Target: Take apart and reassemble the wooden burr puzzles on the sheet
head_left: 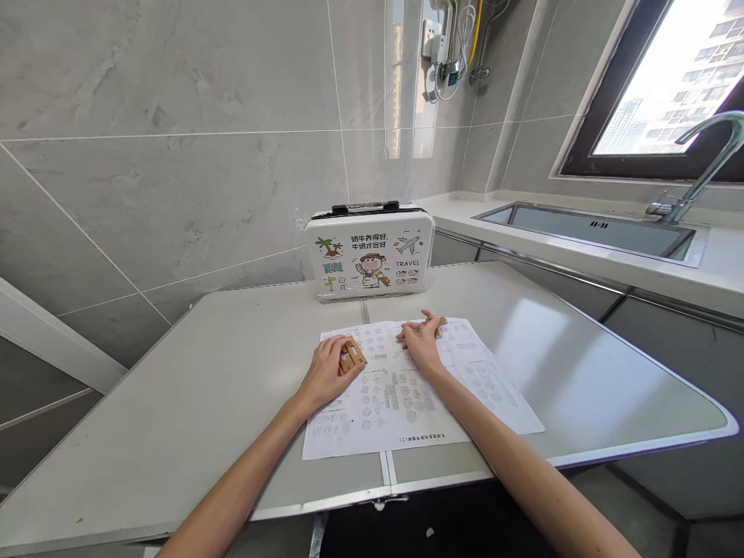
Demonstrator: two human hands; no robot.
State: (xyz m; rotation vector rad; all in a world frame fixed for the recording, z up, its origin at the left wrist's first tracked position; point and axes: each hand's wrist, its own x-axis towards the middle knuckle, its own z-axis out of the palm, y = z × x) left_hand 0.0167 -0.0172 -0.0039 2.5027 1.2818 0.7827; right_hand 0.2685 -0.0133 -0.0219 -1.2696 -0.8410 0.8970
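My left hand [326, 370] rests over the left part of a printed paper sheet [372, 434]. Its fingers and thumb are closed around a brown wooden notched block [353, 356] with slots cut in it. Farther right and slightly higher on the sheet is my right hand [423, 347], fingers bent. A small wooden piece [442, 321] pokes out at its right side, gripped by the fingers; most of that piece is hidden. Rows of small line drawings and text cover the sheet.
The pale folding table [244, 434] has a seam down its middle. At its back stands a white cartoon-printed case [372, 260] with a black handle, partly wrapped in clear plastic. To the right are a counter with a sink [581, 229] and a faucet [706, 167].
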